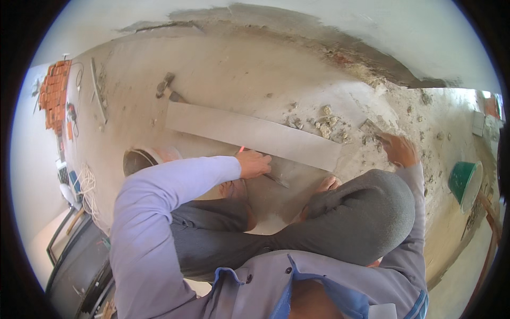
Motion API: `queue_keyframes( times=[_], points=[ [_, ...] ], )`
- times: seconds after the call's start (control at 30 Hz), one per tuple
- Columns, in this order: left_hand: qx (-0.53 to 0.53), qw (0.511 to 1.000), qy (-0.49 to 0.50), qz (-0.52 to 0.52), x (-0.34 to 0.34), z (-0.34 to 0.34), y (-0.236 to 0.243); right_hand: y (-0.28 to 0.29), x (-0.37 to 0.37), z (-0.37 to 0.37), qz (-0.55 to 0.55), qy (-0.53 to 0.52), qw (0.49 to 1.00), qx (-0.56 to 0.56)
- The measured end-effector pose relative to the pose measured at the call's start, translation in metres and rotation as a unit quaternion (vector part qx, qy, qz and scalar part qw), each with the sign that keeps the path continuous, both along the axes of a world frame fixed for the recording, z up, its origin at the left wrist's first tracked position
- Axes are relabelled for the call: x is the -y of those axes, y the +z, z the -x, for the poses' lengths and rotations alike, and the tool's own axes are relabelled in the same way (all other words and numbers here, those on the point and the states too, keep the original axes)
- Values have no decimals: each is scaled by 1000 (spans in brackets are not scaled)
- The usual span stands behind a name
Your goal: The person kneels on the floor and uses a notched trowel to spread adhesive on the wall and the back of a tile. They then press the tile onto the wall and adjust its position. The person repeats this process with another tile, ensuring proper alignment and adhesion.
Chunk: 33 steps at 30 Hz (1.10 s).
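My left hand (254,164) is closed, just in front of a long pale tile strip (255,133). A thin red stick (241,149) pokes out from its fingers. Beside it a flat, narrow grey piece (278,180) slants toward my feet; whether the hand holds that too is unclear. On the right, past the strip's end, my right hand (399,151) reaches down to the rubble. Its fingers are closed on a flat grey blade-like tool (370,126), whose handle is hidden by the hand.
A hammer (168,88) lies behind the strip's left end. Broken mortar (326,122) is scattered at right, near a green bucket (463,183). At left are a dark bucket (136,161), stacked orange bricks (55,93) and a coiled white cable (86,186). A broken wall edge (366,56) runs behind.
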State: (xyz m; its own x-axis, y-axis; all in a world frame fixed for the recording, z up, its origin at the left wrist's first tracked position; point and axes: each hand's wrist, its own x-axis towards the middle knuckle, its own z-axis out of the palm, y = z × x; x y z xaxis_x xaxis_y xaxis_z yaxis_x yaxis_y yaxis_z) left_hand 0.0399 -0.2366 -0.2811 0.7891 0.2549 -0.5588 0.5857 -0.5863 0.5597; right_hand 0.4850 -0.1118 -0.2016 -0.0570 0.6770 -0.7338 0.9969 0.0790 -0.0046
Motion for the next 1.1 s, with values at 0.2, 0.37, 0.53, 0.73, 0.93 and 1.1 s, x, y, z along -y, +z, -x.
queue_keyframes(
  times=[0.2, 0.37, 0.53, 0.73, 0.93, 1.1],
  points=[
    [-5, 998, 42, -49, 49, -46, -18, -45, 61, -18, -114, -67, 990, -50],
    [73, 985, 147, -46, 48, -45, -9, -75, 78, 44, -119, -91, 958, -243],
    [13, 760, 589, -274, -6, -25, 16, -83, 89, 90, -136, -8, 966, -217],
    [114, 183, 977, 1, -72, 52, 1, -82, 89, 94, -197, 9, 958, -209],
    [21, 171, 974, 149, -81, 82, -66, -81, 99, 99, -227, 30, 940, -252],
    [88, 107, 990, 7, -55, 87, -76, -79, 110, 92, -255, -21, 930, -264]
  ],
)
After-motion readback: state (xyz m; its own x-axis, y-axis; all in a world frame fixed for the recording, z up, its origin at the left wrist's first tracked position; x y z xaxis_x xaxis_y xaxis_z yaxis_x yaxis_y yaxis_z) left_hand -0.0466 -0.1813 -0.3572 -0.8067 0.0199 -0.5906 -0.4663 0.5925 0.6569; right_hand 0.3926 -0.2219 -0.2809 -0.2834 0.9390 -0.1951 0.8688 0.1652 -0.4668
